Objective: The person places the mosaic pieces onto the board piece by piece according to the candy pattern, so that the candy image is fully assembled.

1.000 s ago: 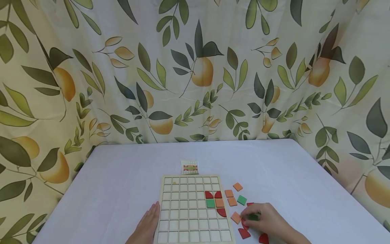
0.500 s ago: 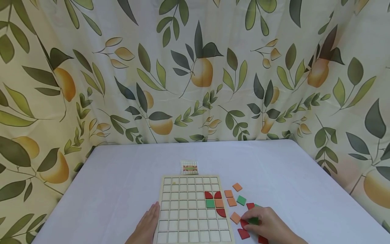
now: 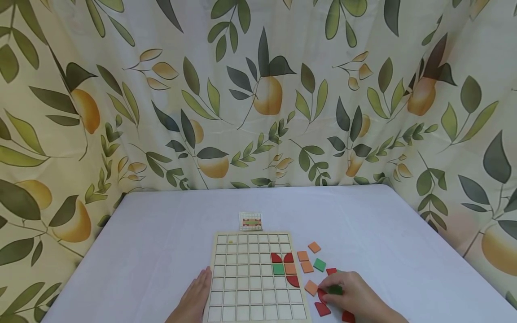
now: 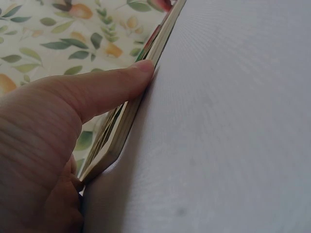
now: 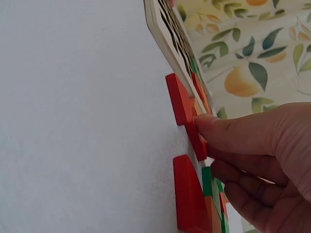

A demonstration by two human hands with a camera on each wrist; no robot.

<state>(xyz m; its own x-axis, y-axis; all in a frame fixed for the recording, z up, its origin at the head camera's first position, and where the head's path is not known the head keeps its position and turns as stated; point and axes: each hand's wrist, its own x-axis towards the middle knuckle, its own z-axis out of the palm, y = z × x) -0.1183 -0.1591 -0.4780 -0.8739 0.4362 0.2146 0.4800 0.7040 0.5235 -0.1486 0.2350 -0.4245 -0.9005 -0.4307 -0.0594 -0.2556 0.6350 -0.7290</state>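
In the head view, the left hand [image 3: 195, 294] lies along the left side of the grid board [image 3: 243, 283], fingers straight and pointing far. The right hand [image 3: 350, 291] comes in from the near right, fingers bent, thumb and index pinching a red piece [image 3: 322, 296] just right of the board. Set in the board's right part are three red quarter-rounds [image 3: 292, 281], one green square [image 3: 278, 269] and one orange square [image 3: 290, 268]. Right of it lie four loose orange squares [image 3: 307, 267], at least three green pieces [image 3: 320, 264] and three more red pieces [image 3: 322, 308]; some are partly hidden. One pattern card [image 3: 251, 222] is just beyond the far edge.

In the left wrist view, the extended thumb touches the board's edge.

In the right wrist view, the thumb tip presses the pinched piece; the index is mostly hidden.
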